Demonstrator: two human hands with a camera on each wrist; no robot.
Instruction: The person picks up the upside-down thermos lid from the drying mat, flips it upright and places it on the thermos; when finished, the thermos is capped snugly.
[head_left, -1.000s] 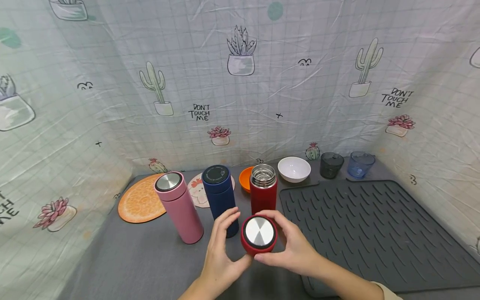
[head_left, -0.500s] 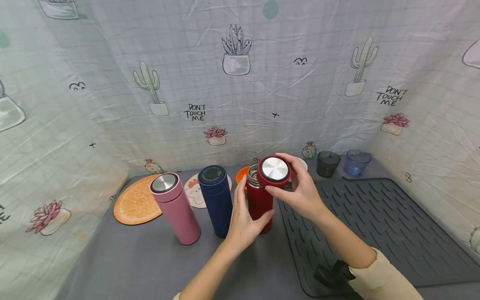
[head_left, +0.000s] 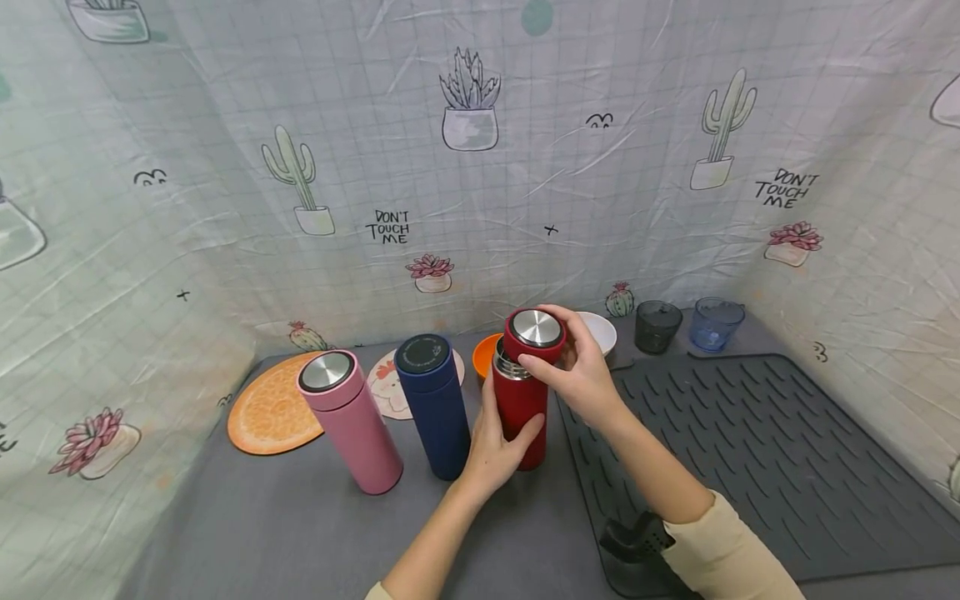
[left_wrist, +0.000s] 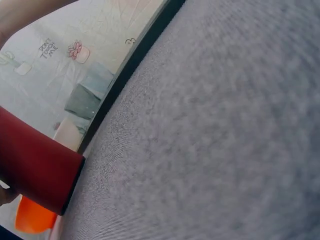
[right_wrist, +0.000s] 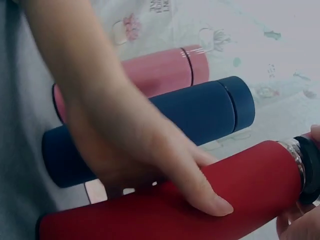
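Note:
A red thermos (head_left: pixel 522 402) stands upright on the grey cloth, its steel mouth partly showing. My left hand (head_left: pixel 491 450) grips its body from the left; the right wrist view shows that thumb lying along the red side. With its thumb and fingers, my right hand (head_left: pixel 585 379) holds the red lid (head_left: pixel 534 335), steel disc up, right at the mouth. Some of the steel neck (right_wrist: pixel 292 150) still shows between lid and body in the right wrist view. Left of my hands stand a blue thermos (head_left: pixel 435 417) and a pink thermos (head_left: pixel 360 433), both lidded.
A ridged dark mat (head_left: pixel 720 450) lies to the right. Behind stand an orange bowl (head_left: pixel 483 358), a white bowl (head_left: pixel 602 333), a dark glass (head_left: pixel 657 327) and a blue glass (head_left: pixel 715 325). An orange-slice placemat (head_left: pixel 273 408) and a round cartoon mat (head_left: pixel 386 387) lie at back left.
My right hand has carried the lid from in front of the red thermos up and back onto its mouth. My left hand has left the lid and taken hold of the thermos body.

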